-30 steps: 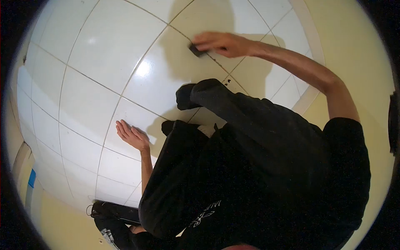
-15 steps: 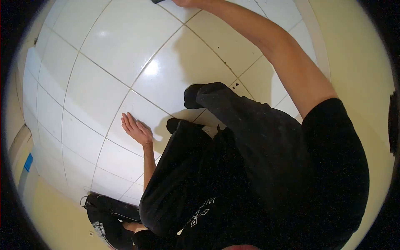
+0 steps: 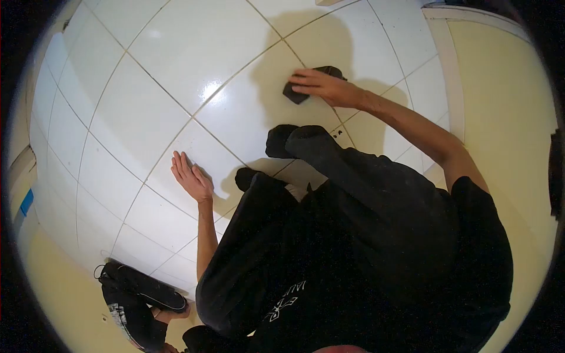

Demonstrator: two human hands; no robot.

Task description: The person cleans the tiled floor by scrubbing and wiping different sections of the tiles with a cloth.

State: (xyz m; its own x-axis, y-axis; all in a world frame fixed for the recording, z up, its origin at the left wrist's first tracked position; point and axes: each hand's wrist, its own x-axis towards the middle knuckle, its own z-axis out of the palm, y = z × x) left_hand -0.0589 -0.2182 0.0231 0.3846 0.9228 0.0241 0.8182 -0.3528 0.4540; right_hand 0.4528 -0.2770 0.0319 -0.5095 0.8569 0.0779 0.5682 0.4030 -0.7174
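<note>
White tiled floor [image 3: 147, 117]. Left hand [image 3: 192, 176]: fingers nearly straight, nothing held. Right hand [image 3: 329, 89], much nearer: black item [image 3: 293, 95], apparently cloth, is held beneath the fingers at floor level, its long axis slanted crosswise under the hand, both ends exposed.

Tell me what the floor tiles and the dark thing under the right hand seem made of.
Floor tiles: probably glazed ceramic, glossy; they show a bright glare. Dark thing: perhaps cloth, matt; it shows no shine, but the right hand covers part, so foam remains possible.
</note>
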